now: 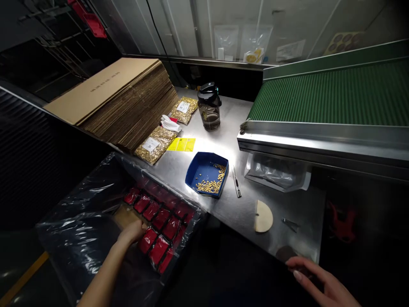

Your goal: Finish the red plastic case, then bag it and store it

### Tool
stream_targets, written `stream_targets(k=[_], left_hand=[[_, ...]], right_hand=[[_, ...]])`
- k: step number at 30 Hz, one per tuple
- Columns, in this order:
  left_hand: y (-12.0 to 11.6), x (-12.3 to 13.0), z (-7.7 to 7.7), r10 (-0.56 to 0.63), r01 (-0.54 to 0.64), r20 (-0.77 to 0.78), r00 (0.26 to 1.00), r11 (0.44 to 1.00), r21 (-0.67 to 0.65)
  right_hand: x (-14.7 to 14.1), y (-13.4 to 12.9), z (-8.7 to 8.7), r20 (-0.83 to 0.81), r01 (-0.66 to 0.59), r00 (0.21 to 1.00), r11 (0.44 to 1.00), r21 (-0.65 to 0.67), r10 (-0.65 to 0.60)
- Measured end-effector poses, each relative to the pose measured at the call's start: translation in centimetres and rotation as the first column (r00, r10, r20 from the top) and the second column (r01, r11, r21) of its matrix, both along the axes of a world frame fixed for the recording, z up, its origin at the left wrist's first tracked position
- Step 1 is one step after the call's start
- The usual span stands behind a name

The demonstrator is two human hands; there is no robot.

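Observation:
My left hand (131, 233) reaches down into a box lined with clear plastic (76, 221). Its fingers curl beside rows of red wrapped packs (159, 218) and a piece of brown cardboard (128, 216); what they grip is hidden. At the lower right, my right hand (319, 279) has its fingers closed on a dark, rounded flat object (286, 254) over the table's front edge. Near that hand lie small metal tweezers (290, 224) and a pale half-round disc (263, 216). A blue tray (194, 172) holding small gold-coloured pieces stands on the metal table.
Flat cardboard sheets (128, 102) are stacked at the left. Bags of gold pieces (156, 145), a white glove (171, 123), yellow labels (182, 144) and a dark water jug (209, 106) stand behind. A cutter knife (236, 182) lies near the green conveyor (332, 94).

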State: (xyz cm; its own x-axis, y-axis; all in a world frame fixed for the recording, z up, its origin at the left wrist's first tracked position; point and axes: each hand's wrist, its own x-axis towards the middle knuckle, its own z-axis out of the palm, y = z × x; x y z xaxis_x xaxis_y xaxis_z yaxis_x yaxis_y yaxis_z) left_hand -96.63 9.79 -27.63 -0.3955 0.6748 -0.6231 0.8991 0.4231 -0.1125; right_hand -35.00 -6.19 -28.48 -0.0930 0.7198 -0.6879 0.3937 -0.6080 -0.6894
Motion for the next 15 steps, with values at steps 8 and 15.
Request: stream_targets(k=[8,15], left_hand=[[5.9,14.7,11.7,-0.47,0.282,0.219,0.855,0.775,0.565],[16.3,24.4,6.3,-0.761,0.651,0.334,0.557,0.649,0.394]], right_hand=[[-1.1,3.1,-1.6,0.181,-0.092,0.981,0.984,0.155,0.063],[-1.6,4.0,-0.7,0.184,-0.073,0.983,0.964,0.255,0.026]])
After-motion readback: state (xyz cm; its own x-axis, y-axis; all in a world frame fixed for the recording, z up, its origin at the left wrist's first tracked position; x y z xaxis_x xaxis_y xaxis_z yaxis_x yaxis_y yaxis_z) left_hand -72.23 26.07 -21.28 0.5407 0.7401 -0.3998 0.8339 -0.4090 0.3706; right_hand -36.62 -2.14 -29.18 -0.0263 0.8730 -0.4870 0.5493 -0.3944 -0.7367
